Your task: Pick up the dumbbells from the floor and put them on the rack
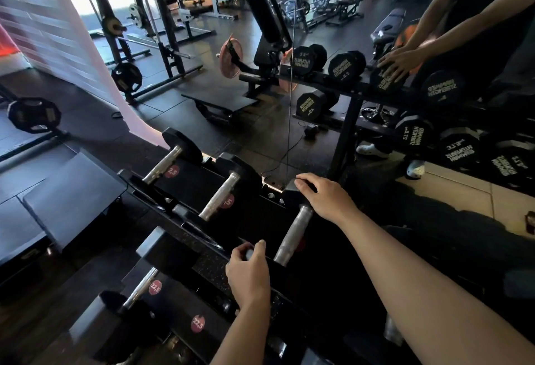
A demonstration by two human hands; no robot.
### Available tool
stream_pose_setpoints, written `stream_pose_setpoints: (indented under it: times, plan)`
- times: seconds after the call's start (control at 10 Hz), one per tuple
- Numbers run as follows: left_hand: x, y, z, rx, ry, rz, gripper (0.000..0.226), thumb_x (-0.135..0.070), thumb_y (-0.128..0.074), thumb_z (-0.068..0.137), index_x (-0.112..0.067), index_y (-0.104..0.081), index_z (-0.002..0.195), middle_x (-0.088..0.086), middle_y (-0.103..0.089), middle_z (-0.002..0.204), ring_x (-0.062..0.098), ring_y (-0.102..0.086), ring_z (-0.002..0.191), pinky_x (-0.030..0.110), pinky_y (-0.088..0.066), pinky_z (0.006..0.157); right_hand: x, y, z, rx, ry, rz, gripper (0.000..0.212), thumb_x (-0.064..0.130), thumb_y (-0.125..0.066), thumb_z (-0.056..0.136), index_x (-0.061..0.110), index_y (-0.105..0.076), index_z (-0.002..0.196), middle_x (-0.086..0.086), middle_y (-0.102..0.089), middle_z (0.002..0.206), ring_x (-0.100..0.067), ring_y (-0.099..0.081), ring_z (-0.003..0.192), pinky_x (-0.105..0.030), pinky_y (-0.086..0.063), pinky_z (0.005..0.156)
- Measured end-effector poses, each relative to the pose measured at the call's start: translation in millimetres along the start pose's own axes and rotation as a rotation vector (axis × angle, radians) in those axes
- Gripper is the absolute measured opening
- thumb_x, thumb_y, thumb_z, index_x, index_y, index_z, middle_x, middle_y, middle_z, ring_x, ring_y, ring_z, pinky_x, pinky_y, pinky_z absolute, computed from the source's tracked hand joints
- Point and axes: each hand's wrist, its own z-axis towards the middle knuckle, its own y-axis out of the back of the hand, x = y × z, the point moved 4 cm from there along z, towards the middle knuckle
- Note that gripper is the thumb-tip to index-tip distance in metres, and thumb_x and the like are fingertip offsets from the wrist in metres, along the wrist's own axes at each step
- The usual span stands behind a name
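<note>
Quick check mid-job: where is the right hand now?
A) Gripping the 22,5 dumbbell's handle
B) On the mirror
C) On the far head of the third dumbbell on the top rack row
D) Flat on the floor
C: the right hand rests on the far head of the dumbbell lying on the rack.

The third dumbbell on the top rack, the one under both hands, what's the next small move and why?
Probably let go with both hands and draw them back. The dumbbell already lies across the top rack beside the 2.5 dumbbell and its neighbour. The right hand rests on its far head and the left hand is at its near end, so it seems seated.
</note>
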Motion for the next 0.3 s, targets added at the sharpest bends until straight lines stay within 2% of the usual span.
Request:
stream_pose_setpoints:
  times: [0.2, 0.3]
  plan:
    - [-31, 5, 1, 0.005, -0.165, 0.079, 0.050, -0.049, -0.068, 0.088, -0.021, -0.063, 0.130, -0.004, -0.061, 0.122, 0.002, -0.055, 0.085, 0.017, -0.034, 0.061, 8, 15, -16, -0.023, -0.010, -0.034, 0.058, 0.071, -0.029, 0.094, 0.040, -0.049, 0.139, 0.003, -0.056, 0.141, -0.022, -0.053, 0.128, -0.043, -0.046, 0.099]
    - [-43, 3, 1, 0.042, -0.196, 0.103, 0.054, -0.048, -0.068, 0.089, -0.020, -0.060, 0.134, -0.002, -0.059, 0.129, 0.005, -0.055, 0.091, 0.019, -0.035, 0.062, 9, 26, -24, -0.047, 0.002, -0.004, 0.056, 0.070, -0.030, 0.095, 0.039, -0.051, 0.138, 0.004, -0.058, 0.135, -0.020, -0.056, 0.124, -0.045, -0.046, 0.100]
